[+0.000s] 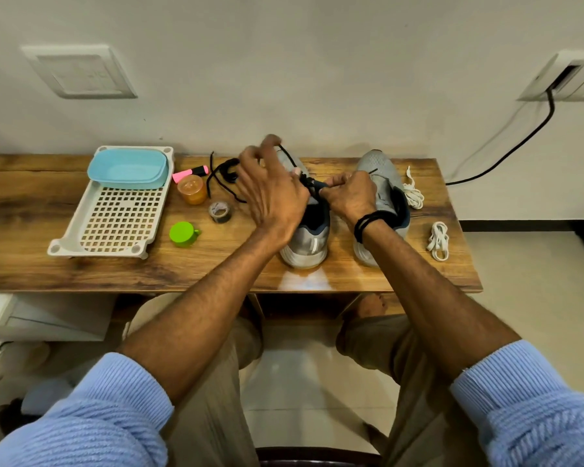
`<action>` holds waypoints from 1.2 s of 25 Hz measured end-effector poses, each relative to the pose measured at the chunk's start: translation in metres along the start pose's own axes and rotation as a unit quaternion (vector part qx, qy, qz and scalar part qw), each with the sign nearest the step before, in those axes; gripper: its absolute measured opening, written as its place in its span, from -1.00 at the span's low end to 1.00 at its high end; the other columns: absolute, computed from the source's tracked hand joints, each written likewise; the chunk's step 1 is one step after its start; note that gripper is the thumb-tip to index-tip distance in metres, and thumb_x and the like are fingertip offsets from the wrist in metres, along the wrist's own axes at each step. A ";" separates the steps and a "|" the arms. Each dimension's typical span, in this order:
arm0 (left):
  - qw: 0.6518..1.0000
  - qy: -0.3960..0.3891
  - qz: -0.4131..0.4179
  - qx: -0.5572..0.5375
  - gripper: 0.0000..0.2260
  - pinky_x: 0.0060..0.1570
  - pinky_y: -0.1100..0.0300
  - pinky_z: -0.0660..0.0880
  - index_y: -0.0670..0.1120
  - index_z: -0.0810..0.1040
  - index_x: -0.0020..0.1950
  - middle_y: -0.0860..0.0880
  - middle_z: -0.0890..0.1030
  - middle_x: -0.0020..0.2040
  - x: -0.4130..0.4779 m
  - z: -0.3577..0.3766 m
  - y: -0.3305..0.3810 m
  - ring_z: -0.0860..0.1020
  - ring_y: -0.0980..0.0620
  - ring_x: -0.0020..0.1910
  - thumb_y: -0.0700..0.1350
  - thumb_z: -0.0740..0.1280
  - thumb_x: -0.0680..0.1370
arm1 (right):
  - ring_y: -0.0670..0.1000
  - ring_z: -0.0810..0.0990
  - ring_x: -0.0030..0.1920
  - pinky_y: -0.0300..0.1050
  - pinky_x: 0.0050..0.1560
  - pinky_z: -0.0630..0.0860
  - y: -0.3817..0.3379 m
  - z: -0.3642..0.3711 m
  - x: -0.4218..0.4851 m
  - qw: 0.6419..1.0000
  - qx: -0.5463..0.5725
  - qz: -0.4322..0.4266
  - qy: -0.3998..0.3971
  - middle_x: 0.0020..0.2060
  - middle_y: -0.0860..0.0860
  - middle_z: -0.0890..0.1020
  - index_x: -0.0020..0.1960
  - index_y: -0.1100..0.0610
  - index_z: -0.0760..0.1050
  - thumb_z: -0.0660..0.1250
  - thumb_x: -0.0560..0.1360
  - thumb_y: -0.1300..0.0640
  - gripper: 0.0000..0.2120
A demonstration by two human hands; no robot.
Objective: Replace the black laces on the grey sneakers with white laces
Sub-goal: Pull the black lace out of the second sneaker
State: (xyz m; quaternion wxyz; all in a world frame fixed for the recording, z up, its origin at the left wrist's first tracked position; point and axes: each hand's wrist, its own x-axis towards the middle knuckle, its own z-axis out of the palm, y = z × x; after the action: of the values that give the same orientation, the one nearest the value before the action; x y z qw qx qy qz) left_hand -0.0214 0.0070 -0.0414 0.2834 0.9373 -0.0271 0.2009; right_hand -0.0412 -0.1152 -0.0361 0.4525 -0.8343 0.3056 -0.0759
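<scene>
As the centre-frame grey sneaker [309,237] is unlaced, the left hand [273,193] pinches its raised black lace [287,155].
Curled fingers of the right hand [349,195] grip the eyelet area; next, probably pull the lace clear; white laces [438,241] lie right.

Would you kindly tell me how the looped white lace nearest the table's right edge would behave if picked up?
The white lace lies in loose loops with no tie visible, so it would probably flop and unfold when lifted. It looks thin and flat, so likely very light. Pushed, it should slide, not roll, on the table.
</scene>
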 end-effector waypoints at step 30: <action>0.981 -0.043 -0.188 -0.028 -0.66 0.19 0.03 0.27 0.02 0.49 0.20 -0.14 0.38 0.26 0.016 0.000 -0.007 0.36 -0.14 0.26 -0.10 0.37 0.43 | -0.08 0.60 -0.22 -0.23 -0.20 0.50 0.000 0.005 -0.005 0.999 -0.002 0.013 0.030 -0.24 -0.02 0.67 -0.27 0.02 0.57 0.47 0.39 0.16 -0.88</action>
State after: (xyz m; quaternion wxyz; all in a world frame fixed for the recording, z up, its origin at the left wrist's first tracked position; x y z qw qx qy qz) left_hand -0.0058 0.0134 -0.0391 0.3412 0.9250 0.1317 0.1031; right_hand -0.0434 -0.1092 -0.0382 0.4426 -0.8284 0.3302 -0.0943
